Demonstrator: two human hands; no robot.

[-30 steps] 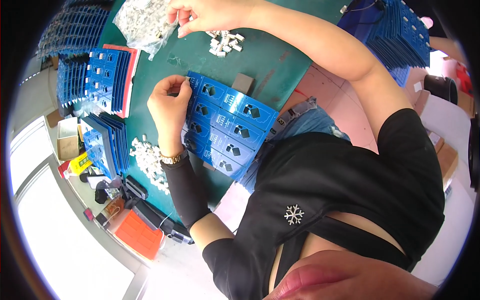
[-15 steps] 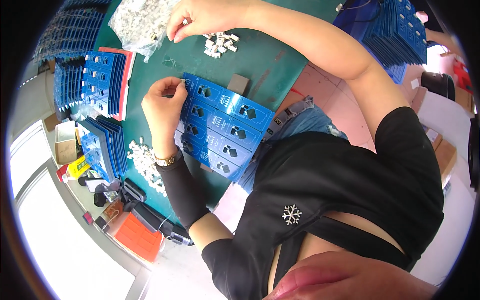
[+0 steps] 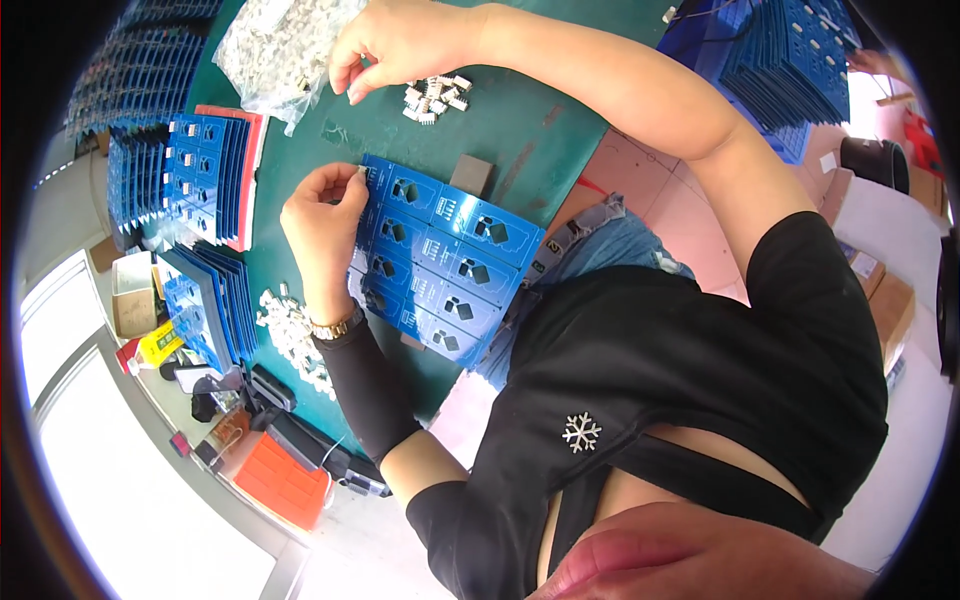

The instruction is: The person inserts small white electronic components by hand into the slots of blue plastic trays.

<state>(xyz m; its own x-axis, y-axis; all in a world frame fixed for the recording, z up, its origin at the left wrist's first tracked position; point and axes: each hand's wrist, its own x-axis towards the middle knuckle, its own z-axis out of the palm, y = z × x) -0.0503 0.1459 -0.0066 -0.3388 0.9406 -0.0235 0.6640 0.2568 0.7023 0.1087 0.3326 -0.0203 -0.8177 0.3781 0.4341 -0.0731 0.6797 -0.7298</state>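
Observation:
A blue panel of circuit boards point(image 3: 440, 262), with black cut-out shapes and white printed marks, lies on the green table point(image 3: 530, 120) in front of me. At its far left corner my left hand point(image 3: 325, 215) pinches a small white connector point(image 3: 361, 172) between thumb and fingertips, touching or just over the board. My right hand point(image 3: 405, 48) hovers farther off, its fingers curled inward; what they hold, if anything, is hidden. Beneath and beside it lie a small heap of white connectors point(image 3: 436, 98) and a clear bag of connectors point(image 3: 275, 52).
Another connector pile point(image 3: 292, 325) lies left of my left forearm. Stacked blue boards stand on a red tray point(image 3: 250, 180), with another board stack point(image 3: 210, 305) nearer. A brown block point(image 3: 472, 175) touches the panel's far side. A blue bin of boards point(image 3: 785, 75) stands right.
My right hand has shifted slightly left and down, with its fingers curled. The left hand stays at the panel's corner, still pinching. The view has shifted a little.

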